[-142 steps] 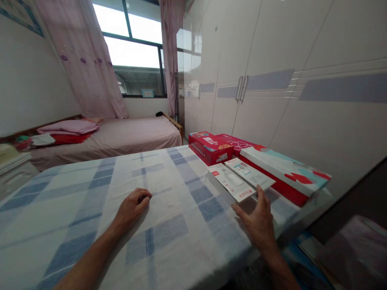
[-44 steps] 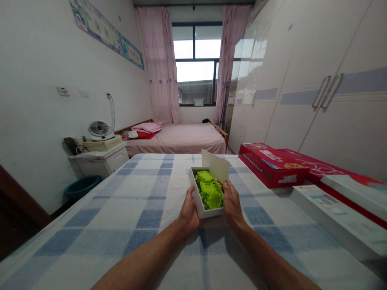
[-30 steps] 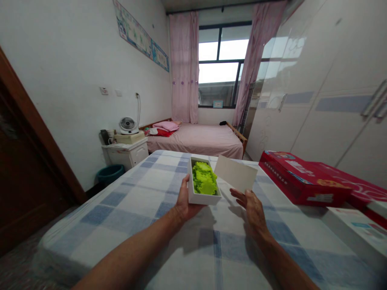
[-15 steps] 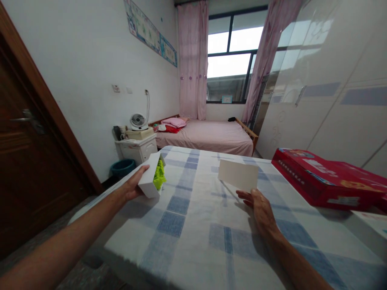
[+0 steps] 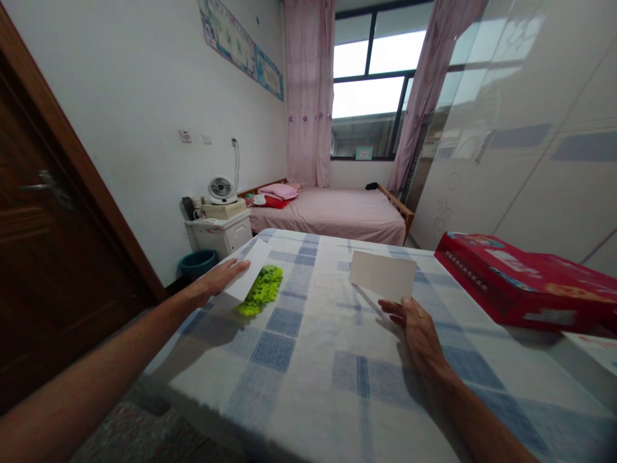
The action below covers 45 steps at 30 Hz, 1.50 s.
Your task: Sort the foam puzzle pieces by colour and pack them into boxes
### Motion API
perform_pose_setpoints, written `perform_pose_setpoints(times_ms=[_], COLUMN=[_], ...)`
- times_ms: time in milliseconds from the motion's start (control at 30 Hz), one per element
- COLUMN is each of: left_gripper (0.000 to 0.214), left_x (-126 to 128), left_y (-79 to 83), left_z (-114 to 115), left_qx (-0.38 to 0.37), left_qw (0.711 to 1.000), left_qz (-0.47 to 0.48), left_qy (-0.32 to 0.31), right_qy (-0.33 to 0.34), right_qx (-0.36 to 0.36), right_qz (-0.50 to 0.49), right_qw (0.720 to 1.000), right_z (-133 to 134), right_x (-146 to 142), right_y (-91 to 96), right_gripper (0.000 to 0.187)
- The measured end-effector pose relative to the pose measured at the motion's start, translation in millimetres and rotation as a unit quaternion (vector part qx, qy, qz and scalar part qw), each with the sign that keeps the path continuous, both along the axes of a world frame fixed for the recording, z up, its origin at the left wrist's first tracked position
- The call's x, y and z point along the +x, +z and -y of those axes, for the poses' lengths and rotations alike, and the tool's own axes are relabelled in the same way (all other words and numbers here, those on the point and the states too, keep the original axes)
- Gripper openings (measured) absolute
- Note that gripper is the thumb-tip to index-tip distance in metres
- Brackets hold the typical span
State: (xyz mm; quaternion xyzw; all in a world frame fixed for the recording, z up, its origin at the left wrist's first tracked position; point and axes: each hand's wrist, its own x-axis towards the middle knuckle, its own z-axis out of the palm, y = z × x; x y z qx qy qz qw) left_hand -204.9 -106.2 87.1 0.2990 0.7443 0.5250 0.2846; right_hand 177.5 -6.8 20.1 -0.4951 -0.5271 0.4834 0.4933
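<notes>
My left hand [image 5: 224,278] is closed on a small white box [image 5: 247,275], tipped on its side at the left of the table. A clump of bright green small pieces [image 5: 263,292] shows at its mouth and over the cloth beside it; what kind they are is too small to tell. My right hand [image 5: 417,325] pinches a plain off-white card [image 5: 383,273] by its lower right corner, holding it tilted above the cloth. The box's inside is turned away from view.
A blue-and-white checked cloth [image 5: 308,360] covers the table. A large red box [image 5: 525,283] lies at the right, with a white box [image 5: 590,360] partly seen in front of it. Beyond the table stand a bed [image 5: 337,212] and a small cabinet [image 5: 224,235] bearing a fan.
My left hand has tipped the white box over further, and the green pieces have come out of it to the right. My right hand and the card are nearly still.
</notes>
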Motion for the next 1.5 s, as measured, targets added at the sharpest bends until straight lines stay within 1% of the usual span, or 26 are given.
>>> perform_pose_setpoints(times_ms=[67,200,267,333,367,400,433,467,500,567,600,633,700,767,867,933,1000,1067,1133,1200,1300,1367,1400,1500], left_gripper=[0.063,0.074,0.078,0.078,0.077,0.075,0.072,0.068,0.063,0.053,0.049,0.046,0.046,0.048,0.055,0.060,0.062,0.060,0.056,0.049,0.038,0.031,0.028,0.025], left_x=[-3.9,-15.5,-17.4,-12.2,-6.4,1.5,11.5,23.2,36.4,65.3,80.4,95.5,124.4,150.2,179.7,191.9,197.9,199.2,197.8,195.4,188.8,180.0,173.5,146.7], left_y=[2.8,2.6,2.4,5.0,7.5,10.7,14.2,17.5,20.2,21.6,19.6,15.6,2.4,-14.7,-37.9,-46.8,-49.9,-49.5,-49.0,-49.8,-50.9,-48.0,-45.0,-31.1], left_z=[-0.5,-2.6,-2.5,-0.9,0.2,1.1,1.7,1.5,0.4,-5.0,-9.3,-14.4,-26.7,-39.8,-56.9,-64.7,-69.0,-70.2,-69.2,-67.4,-69.3,-78.3,-85.8,-118.5], left_qx=[-0.030,-0.063,-0.072,-0.038,-0.001,0.041,0.087,0.132,0.166,0.211,0.214,0.205,0.176,0.147,0.128,0.126,0.128,0.135,0.133,0.114,0.088,0.099,0.109,0.124], left_qw=[0.995,0.961,0.948,0.952,0.962,0.974,0.984,0.988,0.985,0.958,0.939,0.918,0.880,0.848,0.808,0.789,0.777,0.781,0.800,0.830,0.890,0.925,0.936,0.957], left_qz=[-0.091,-0.268,-0.311,-0.301,-0.272,-0.222,-0.156,-0.073,0.019,0.183,0.256,0.322,0.420,0.483,0.540,0.558,0.565,0.558,0.539,0.505,0.424,0.354,0.322,0.255], left_qy=[-0.011,0.002,0.010,0.028,0.032,0.025,0.012,-0.014,-0.037,-0.060,-0.084,-0.108,-0.134,-0.162,-0.196,-0.226,-0.247,-0.244,-0.229,-0.205,-0.142,-0.101,-0.089,-0.062], right_qy=[-0.004,0.007,0.012,0.003,-0.003,-0.004,-0.004,-0.004,-0.003,-0.008,-0.010,-0.010,0.003,0.021,0.057,0.093,0.128,0.157,0.176,0.186,0.161,0.128,0.116,0.105], right_qx=[-0.003,0.006,0.012,0.014,0.018,0.021,0.023,0.024,0.027,0.047,0.068,0.093,0.144,0.182,0.227,0.256,0.273,0.277,0.278,0.278,0.267,0.255,0.252,0.253], right_qz=[0.003,-0.004,-0.013,-0.018,-0.020,-0.020,-0.022,-0.025,-0.029,-0.034,-0.028,-0.013,0.032,0.074,0.132,0.176,0.208,0.224,0.235,0.240,0.243,0.248,0.253,0.268], right_qw=[1.000,1.000,1.000,1.000,1.000,1.000,0.999,0.999,0.999,0.998,0.997,0.996,0.989,0.980,0.963,0.946,0.931,0.921,0.915,0.911,0.919,0.926,0.927,0.923], right_z=[-1.1,-3.7,-3.5,-2.0,-1.0,-0.2,0.3,0.5,0.3,-1.2,-2.0,-2.8,-3.3,-1.8,3.1,6.4,8.8,10.2,10.6,10.3,8.6,7.1,6.4,4.7], right_x=[0.6,1.4,1.3,0.5,-0.2,-0.9,-1.8,-2.6,-3.3,-4.0,-3.9,-3.5,-2.4,-1.7,-2.9,-4.9,-6.9,-8.3,-8.8,-8.6,-7.7,-7.0,-6.7,-5.7], right_y=[-0.3,-2.1,-2.6,-2.2,-1.7,-1.1,-0.6,-0.1,0.1,0.0,-0.3,-0.8,-1.6,-2.0,-1.9,-2.2,-3.3,-4.9,-6.9,-9.5,-14.8,-18.8,-20.6,-23.8], right_gripper=[0.043,0.040,0.039,0.040,0.041,0.042,0.042,0.042,0.042,0.041,0.041,0.042,0.046,0.048,0.047,0.045,0.046,0.050,0.054,0.058,0.068,0.072,0.071,0.064])
